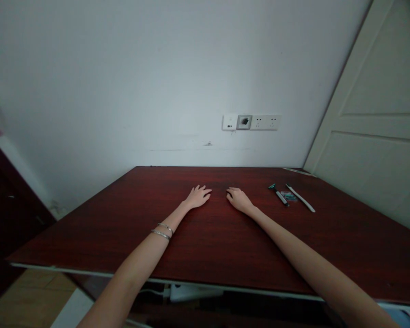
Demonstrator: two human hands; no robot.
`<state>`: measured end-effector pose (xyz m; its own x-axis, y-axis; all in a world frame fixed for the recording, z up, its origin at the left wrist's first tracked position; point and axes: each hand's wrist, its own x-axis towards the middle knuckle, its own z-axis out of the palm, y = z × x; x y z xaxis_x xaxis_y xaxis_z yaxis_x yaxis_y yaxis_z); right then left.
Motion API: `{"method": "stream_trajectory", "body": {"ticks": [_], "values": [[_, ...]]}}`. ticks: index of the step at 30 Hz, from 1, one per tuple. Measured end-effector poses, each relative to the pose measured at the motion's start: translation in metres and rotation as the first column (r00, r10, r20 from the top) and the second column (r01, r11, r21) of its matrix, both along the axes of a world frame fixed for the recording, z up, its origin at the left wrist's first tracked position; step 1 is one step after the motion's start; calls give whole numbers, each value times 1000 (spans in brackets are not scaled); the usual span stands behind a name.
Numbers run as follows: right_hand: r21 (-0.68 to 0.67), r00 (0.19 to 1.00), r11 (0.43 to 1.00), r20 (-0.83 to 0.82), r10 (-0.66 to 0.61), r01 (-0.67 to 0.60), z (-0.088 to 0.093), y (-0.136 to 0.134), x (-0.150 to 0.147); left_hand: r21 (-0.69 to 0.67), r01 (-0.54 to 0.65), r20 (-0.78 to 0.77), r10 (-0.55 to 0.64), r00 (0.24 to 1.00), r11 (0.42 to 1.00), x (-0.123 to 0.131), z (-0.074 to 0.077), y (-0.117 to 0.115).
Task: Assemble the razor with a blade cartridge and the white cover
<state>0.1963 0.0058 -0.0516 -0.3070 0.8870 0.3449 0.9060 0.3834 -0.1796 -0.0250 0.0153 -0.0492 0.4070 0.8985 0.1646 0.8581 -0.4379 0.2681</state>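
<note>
Dark red-brown, wood-grained material formed the tabletop, on which both hands were placed. The left hand was palm down near the middle, its fingers spread and extended, in contact with the tabletop only. The right hand lay opposite, just across a bare gap, with its fingers close together and partly bent, the thumb slightly apart; it likewise touched the tabletop alone.

To the right of the right hand, and apart from it, three articles were noted. The nearest was a razor with a grey and dark handle, its greenish head directed toward the wall. Beside it lay a small clear packet showing teal and pinkish contents too small to identify; whether it touched the razor could not be determined. Beyond the packet lay a slender white implement with a dark tip, set at a slant.

Two silver-coloured bracelets were worn on the left forearm. The tabletop's far edge met a pale wall, which bore scuff marks below a row of outlet plates. A panelled off-white door stood at the right. Beneath the front edge, a white object and a white cable were partly visible.
</note>
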Motion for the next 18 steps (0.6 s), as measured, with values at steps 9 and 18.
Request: {"method": "stream_trajectory", "body": {"ticks": [9,18], "values": [[19,999,1000,33,-1,1,4,-3,-1,8,4,-13,-4,1000,1000,1,3,-2],[-2,997,1000,82,-7,7,8,-8,-2,16,0,-20,0,1000,1000,1,4,-1]]}}
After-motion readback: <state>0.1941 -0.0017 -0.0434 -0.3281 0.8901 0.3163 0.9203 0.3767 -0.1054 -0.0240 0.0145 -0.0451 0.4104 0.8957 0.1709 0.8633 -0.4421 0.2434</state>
